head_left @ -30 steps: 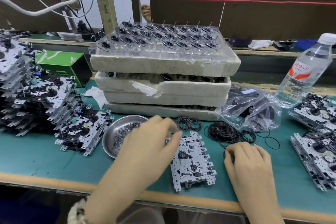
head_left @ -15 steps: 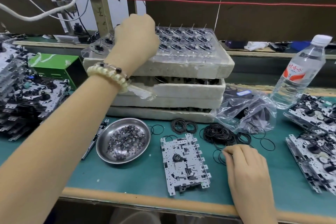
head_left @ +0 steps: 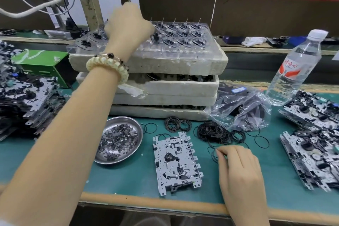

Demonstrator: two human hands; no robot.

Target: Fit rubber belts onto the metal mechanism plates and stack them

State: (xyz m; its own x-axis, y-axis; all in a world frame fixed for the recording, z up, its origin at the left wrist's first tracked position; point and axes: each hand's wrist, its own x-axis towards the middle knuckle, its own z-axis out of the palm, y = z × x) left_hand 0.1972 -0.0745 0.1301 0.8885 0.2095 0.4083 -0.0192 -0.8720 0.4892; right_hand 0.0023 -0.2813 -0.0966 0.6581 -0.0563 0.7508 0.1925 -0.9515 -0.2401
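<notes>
Desk [head_left: 128,180]: green mat top, tan front edge.

One mechanism plate [head_left: 176,163] lies flat near the front edge, about centre. It is rectangular grey stamped metal, perforated, with tabs along its right side and a round black hub near the middle.

Right hand [head_left: 238,167]: rests on the desk just right of that plate, apart from it. Finger and thumb pinch one thin black rubber belt [head_left: 212,154]. Its loop lies on the mat between hand and plate.

Left hand [head_left: 128,24]: stretched far over a clear moulded plastic tray [head_left: 183,51], fingers curled down among black pulleys [head_left: 183,41] with upright metal pins. It is blurred, so I cannot tell whether it holds one. One bracelet [head_left: 108,66] of pale glossy beads is on that wrist.

The tray sits on rough white foam slabs [head_left: 165,64]; four layers counted.

Loose belts: one large tangled heap [head_left: 212,132] just far of the right hand, one smaller bunch [head_left: 177,124] to its left, and a few single loops scattered. Crinkled clear bags [head_left: 244,108] hold more; the number of bags is unclear.

One round shiny steel dish [head_left: 134,130] sits left of the plate, filled with tiny dark rings [head_left: 117,139].

Stacked plates: one pile at left [head_left: 33,97], two overlapping piles at right [head_left: 311,143].

One clear water bottle [head_left: 297,64] with a white cap and red label stands far right. One green box [head_left: 45,62] is far left.
</notes>
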